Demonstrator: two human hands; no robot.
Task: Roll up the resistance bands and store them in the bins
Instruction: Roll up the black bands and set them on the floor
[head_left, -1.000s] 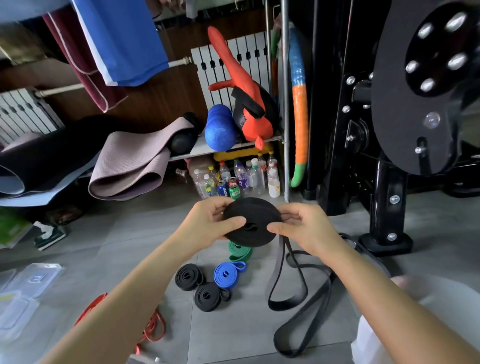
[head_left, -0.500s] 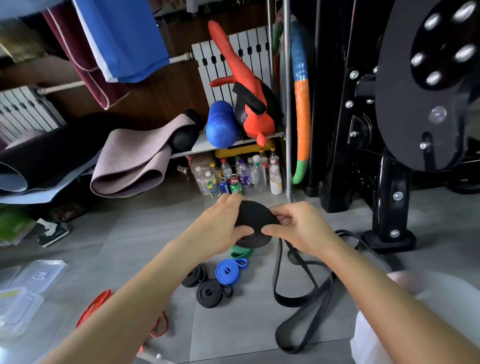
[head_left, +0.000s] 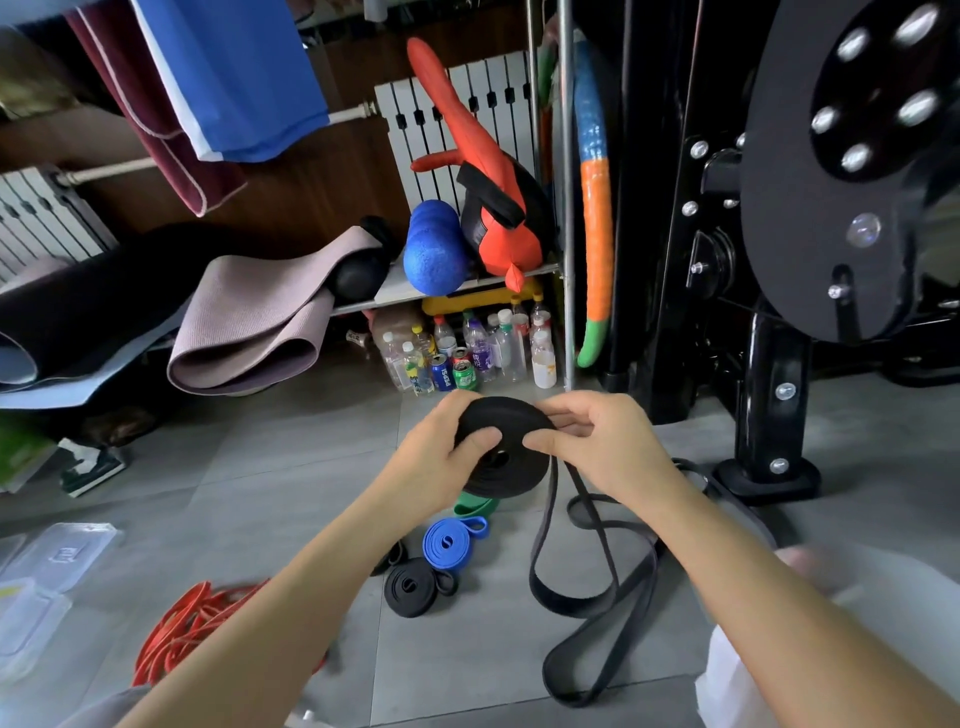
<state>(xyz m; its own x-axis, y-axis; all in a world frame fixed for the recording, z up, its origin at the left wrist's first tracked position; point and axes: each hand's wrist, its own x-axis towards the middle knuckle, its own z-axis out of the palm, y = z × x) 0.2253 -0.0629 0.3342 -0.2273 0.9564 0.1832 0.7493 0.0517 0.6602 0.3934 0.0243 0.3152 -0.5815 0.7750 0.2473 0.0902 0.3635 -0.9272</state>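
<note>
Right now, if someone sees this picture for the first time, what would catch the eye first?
At the centre, the left hand and the right hand pinch a half-rolled black resistance band, its loose tail looping down onto the floor. Behind them on the shelf, a red training bag leans beside a blue foam roller. A big black machine disc fills the upper right.

Both hands grip black band coil.

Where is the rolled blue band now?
Head view, centre: the rolled blue band lies on the floor, below the green band, up-right of a rolled black band.
</note>
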